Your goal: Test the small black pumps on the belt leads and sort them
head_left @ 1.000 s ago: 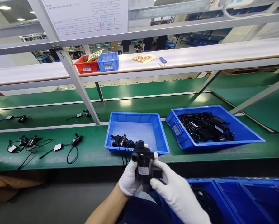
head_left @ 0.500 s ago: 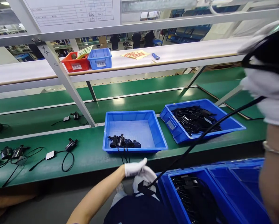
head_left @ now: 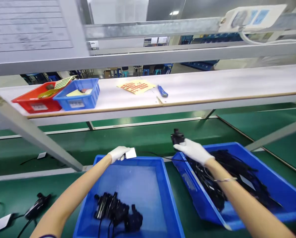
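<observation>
Both my hands wear white gloves and reach out over the green belt [head_left: 143, 138]. My left hand [head_left: 118, 153] pinches a small white tag [head_left: 131, 153] above the far rim of the middle blue bin [head_left: 170, 198]. My right hand [head_left: 194, 150] grips a small black pump [head_left: 177, 137] over the far left corner of the right blue bin [head_left: 274, 185]. A thin black cable [head_left: 153, 154] runs between the tag and the pump. A few black pumps [head_left: 117, 211] lie in the middle bin.
The right bin is full of tangled black cables [head_left: 227, 178]. More pumps with tags [head_left: 37, 205] lie on the belt at left. A slanted metal strut [head_left: 31, 138] crosses on the left. On the white shelf [head_left: 212, 86] above stand a red bin [head_left: 35, 99], a small blue bin [head_left: 78, 94], a sticker sheet [head_left: 135, 86] and a blue tool [head_left: 162, 91].
My head and both hands moved forward from my lap to over the belt. The pump, held high at right before, is now stretched out ahead with its tag in my left hand.
</observation>
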Demonstrator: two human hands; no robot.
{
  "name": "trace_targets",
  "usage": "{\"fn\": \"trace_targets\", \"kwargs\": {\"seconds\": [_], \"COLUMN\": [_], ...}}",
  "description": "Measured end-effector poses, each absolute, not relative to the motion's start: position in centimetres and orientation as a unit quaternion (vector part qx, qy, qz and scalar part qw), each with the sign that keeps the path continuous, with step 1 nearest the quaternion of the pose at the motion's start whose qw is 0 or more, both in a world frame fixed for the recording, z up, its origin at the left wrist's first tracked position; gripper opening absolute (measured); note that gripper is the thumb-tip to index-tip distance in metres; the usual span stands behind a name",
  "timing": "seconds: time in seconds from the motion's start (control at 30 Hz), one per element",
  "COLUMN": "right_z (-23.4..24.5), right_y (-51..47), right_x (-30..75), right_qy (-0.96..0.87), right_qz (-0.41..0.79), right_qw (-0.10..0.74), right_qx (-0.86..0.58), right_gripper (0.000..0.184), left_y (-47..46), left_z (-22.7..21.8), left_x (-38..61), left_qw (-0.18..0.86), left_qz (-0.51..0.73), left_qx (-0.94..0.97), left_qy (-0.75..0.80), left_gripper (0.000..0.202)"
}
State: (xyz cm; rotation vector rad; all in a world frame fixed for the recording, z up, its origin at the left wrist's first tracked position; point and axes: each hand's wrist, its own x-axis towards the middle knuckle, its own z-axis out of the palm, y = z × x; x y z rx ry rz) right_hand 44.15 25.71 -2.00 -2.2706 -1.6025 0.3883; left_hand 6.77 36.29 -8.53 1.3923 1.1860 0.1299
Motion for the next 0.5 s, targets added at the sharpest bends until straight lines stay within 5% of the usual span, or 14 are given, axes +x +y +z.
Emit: {"fn": "trace_targets", "kwargs": {"seconds": [0.23, 0.5], "right_z": [-14.8, -20.3], "right_y": [41.6, 44.3], "right_x": [43.5, 42.4], "right_qy": [-0.498, -0.464], "right_qz": [0.247, 0.271], "right_qw": [0.019, -0.057], "right_qx": [-0.831, -0.841], "right_gripper": [0.038, 0.035], "left_y": [46.8, 42.6], "left_z": [-14.6, -16.4], "left_x": [18.1, 10.7], "left_qw": [0.478, 0.359], "left_qz": [0.021, 0.131], "left_qx": [0.619, 0.624], "left_qy": [0.623, 0.682], "left_gripper": [0.036, 0.044]}}
